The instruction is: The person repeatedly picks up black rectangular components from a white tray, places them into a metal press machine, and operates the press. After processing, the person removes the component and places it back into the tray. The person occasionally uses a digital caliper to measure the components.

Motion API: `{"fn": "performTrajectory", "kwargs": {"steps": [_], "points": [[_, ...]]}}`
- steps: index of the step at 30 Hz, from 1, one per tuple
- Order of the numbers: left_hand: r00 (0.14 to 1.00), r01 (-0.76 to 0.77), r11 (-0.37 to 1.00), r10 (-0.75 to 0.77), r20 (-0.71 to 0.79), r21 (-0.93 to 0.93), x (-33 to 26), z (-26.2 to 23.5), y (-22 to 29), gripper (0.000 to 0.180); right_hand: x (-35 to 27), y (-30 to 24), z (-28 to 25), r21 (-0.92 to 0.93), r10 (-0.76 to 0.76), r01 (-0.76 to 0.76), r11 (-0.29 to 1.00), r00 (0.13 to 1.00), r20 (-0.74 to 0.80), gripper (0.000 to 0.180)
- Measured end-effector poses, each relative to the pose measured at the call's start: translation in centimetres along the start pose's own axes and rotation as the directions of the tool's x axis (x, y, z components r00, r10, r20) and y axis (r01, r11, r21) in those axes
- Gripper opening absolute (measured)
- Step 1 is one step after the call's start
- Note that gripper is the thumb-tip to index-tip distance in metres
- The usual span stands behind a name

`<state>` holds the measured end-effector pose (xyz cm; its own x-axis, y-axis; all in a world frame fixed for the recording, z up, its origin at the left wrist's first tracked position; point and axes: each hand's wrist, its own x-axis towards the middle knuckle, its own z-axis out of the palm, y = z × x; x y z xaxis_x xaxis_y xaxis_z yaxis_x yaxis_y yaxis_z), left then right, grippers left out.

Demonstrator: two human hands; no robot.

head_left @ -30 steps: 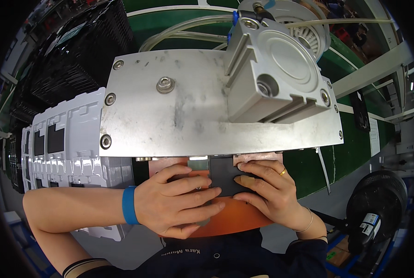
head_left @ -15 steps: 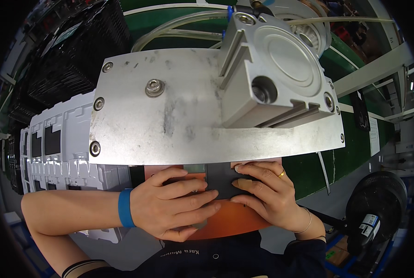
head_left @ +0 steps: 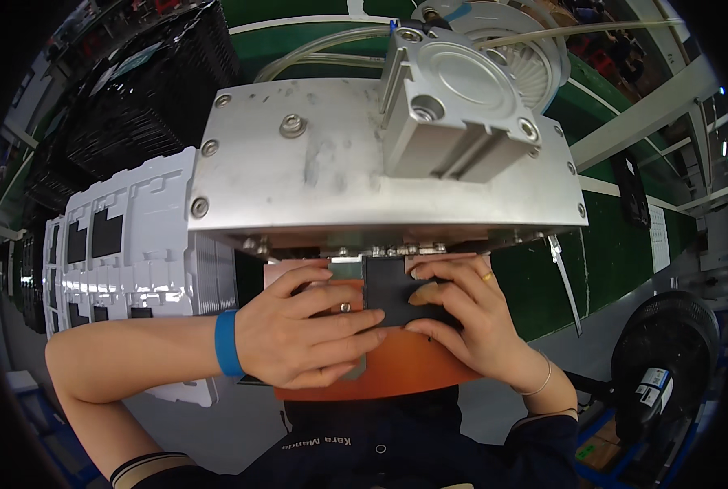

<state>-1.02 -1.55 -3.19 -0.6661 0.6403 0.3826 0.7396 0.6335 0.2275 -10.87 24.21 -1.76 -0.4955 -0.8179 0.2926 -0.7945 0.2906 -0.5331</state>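
A dark grey flat sheet [head_left: 388,295] lies on the orange plate [head_left: 417,363] below the metal press [head_left: 372,200]. My left hand [head_left: 299,326] rests with spread fingers over the plate's left part, two fingertips touching the sheet's left edge. A small metal pin [head_left: 345,308] shows between those fingers. On the right, my right hand [head_left: 474,318] has bent, separated fingers, their tips on the sheet's right part and the thumb at its front edge. One of its fingertips wears a tan cover. Beneath the hands, parts of the plate are hidden.
A silver cylinder block [head_left: 453,122] with clear hoses sits on the press. White trays [head_left: 148,236] are stacked on the left, with black crates [head_left: 136,106] behind. At the right stand a black fan [head_left: 661,350] and a green table [head_left: 535,285].
My view has shifted, so the press appears higher and its underside shows. Both hands stay at the sheet and look slightly higher in view; more of the sheet and the pin is visible.
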Motion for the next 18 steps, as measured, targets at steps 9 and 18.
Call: {"fn": "performTrajectory", "kwargs": {"steps": [9,18], "points": [[0.999,-0.021,0.984,0.027,-0.033,0.175,-0.3,-1.7,1.4,0.046,0.5,-1.0,-1.9,0.213,0.136,-0.158,0.964,0.984,0.112,0.035],[0.778,0.452,0.566,-0.629,-0.006,-0.689,0.5,-4.7,6.2,0.052,-0.8,-5.6,-1.6,0.712,0.307,-0.268,0.648,0.949,0.078,0.03]]}}
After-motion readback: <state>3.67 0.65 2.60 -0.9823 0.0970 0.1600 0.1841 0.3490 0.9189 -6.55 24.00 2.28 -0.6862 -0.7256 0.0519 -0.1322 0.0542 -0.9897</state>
